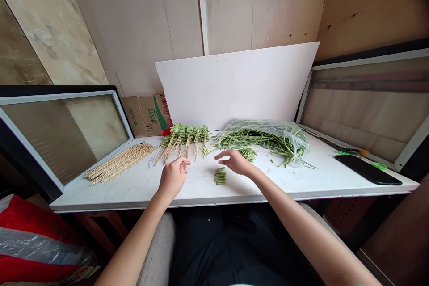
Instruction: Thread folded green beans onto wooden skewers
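a short row of cut green bean pieces is laid side by side on the near middle of the white counter. just above and to the right of it, the right hand is held with fingers stretched leftward and thumb spread apart from them; nothing is seen gripped in it. to the left of the row, the left hand is held with its fingers curled in toward the thumb; whether anything is pinched there cannot be told.

beyond the right hand, a small heap of cut beans is partly hidden. farther right, long green beans are heaped, partly covered by a clear plastic bag. at the far left of the middle, skewered bean bundles are stacked, their wooden sticks pointed toward the near side. to the left of these, a sheaf of bare skewers is spread. at the right end, a black phone is laid flat. behind everything, a white board is leaned upright, with a cardboard box set at its left.
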Motion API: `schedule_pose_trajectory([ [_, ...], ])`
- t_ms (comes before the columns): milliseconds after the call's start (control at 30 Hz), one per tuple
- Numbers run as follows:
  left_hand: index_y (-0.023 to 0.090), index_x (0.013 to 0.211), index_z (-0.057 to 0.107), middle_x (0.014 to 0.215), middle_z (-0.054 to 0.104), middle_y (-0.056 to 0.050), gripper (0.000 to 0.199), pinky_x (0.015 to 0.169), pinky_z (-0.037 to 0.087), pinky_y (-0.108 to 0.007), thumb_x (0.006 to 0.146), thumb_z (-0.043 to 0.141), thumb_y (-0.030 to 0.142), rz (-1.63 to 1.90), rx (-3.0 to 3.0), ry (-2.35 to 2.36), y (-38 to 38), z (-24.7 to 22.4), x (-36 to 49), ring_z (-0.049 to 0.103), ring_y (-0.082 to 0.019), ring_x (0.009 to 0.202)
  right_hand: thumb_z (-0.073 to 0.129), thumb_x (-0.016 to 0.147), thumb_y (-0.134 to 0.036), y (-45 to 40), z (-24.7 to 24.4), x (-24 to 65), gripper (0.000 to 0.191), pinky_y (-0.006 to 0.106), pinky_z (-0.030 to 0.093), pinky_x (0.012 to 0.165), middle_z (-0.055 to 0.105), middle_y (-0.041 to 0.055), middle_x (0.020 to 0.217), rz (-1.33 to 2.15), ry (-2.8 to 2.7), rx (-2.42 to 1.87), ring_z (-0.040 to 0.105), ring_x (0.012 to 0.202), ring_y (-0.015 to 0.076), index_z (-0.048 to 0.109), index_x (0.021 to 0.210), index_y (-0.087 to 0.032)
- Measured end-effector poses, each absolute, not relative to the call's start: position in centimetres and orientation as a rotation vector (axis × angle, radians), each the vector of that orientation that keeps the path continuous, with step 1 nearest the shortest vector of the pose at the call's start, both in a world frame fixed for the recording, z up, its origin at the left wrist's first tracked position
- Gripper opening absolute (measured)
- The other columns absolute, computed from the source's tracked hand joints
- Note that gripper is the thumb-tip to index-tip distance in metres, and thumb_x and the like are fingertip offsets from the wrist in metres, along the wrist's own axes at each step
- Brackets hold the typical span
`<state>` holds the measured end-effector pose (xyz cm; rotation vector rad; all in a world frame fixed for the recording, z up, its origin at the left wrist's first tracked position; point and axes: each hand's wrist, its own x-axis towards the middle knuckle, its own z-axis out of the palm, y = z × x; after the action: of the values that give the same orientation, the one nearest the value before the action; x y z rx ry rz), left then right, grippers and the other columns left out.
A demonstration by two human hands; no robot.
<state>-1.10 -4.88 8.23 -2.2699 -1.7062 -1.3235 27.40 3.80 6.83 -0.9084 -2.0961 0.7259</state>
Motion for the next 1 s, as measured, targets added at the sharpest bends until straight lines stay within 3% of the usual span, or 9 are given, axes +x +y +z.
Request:
schedule_pose_trajectory([
  [100, 0.021, 0.092, 0.071, 0.071, 0.071, -0.001, 0.026, 0.068, 0.047, -0.028, 0.1, 0.046, 0.021, -1.324, -2.293, -1.708, -4.5, 8.1, -1.4, 0.067, -0.018, 0.067, 0.075, 0.084, -0.018, 5.4, 4.7, 28.4, 0.017, 0.043, 0.051, 0.099, 0.08, 0.0122, 0.106, 0.438, -2.294, -1.082, 0.068, 0.11, 0.0325, 0.084, 0.098, -0.022],
  [200, 0.021, 0.092, 0.071, 0.071, 0.072, -0.001, 0.025, 0.069, 0.048, -0.029, 0.1, 0.047, 0.023, -1.311, -2.302, -1.706, -4.3, 8.0, -1.4, 0.068, -0.019, 0.068, 0.072, 0.084, -0.015, 6.0, 3.6, 28.8, 0.017, 0.044, 0.045, 0.106, 0.08, 0.0101, 0.1, 0.371, -2.398, -1.061, 0.068, 0.106, 0.0305, 0.084, 0.092, -0.023],
  [400, 0.022, 0.093, 0.07, 0.072, 0.073, -0.001, 0.022, 0.071, 0.048, -0.029, 0.099, 0.049, 0.021, -1.304, -2.292, -1.717, -4.5, 8.1, -1.3, 0.068, -0.019, 0.068, 0.073, 0.081, -0.018, 5.8, 4.1, 29.1, 0.015, 0.042, 0.051, 0.095, 0.079, 0.0128, 0.098, 0.368, -2.266, -1.139, 0.066, 0.106, 0.0335, 0.084, 0.091, -0.021],
  [533, 0.022, 0.088, 0.068, 0.074, 0.073, -0.001, 0.019, 0.07, 0.047, -0.029, 0.097, 0.051, 0.019, -1.306, -2.283, -1.732, -4.6, 8.1, -1.3, 0.067, -0.02, 0.07, 0.074, 0.079, -0.021, 5.9, 4.9, 29.5, 0.013, 0.04, 0.056, 0.081, 0.08, 0.0117, 0.094, 0.481, -2.076, -1.083, 0.071, 0.088, 0.0294, 0.083, 0.089, -0.021],
  [700, 0.022, 0.085, 0.066, 0.075, 0.073, -0.001, 0.019, 0.069, 0.045, -0.029, 0.097, 0.051, 0.021, -1.302, -2.29, -1.745, -4.5, 8.0, -1.2, 0.066, -0.019, 0.07, 0.072, 0.084, -0.036, 6.1, 6.2, 29.8, 0.037, 0.035, 0.056, 0.072, 0.079, 0.009, 0.094, 0.664, -1.781, -0.977, 0.071, 0.084, 0.0239, 0.079, 0.117, -0.021],
  [867, 0.022, 0.086, 0.065, 0.075, 0.073, -0.001, 0.02, 0.068, 0.045, -0.029, 0.099, 0.05, 0.023, -1.289, -2.292, -1.761, -4.5, 7.9, -1.2, 0.066, -0.02, 0.069, 0.076, 0.082, -0.046, 5.8, 7.2, 29.8, 0.033, 0.032, 0.055, 0.075, 0.078, 0.0096, 0.097, 1.131, -1.528, -0.858, 0.071, 0.089, 0.022, 0.079, 0.1, -0.018],
  [1000, 0.022, 0.086, 0.065, 0.075, 0.073, -0.001, 0.02, 0.068, 0.045, -0.029, 0.099, 0.05, 0.023, -1.282, -2.295, -1.763, -4.4, 7.9, -1.2, 0.066, -0.02, 0.069, 0.078, 0.082, -0.053, 5.1, 7.7, 29.7, 0.036, 0.031, 0.055, 0.079, 0.077, 0.0083, 0.097, 1.28, -1.439, -0.698, 0.071, 0.096, 0.0215, 0.077, 0.096, -0.019],
])
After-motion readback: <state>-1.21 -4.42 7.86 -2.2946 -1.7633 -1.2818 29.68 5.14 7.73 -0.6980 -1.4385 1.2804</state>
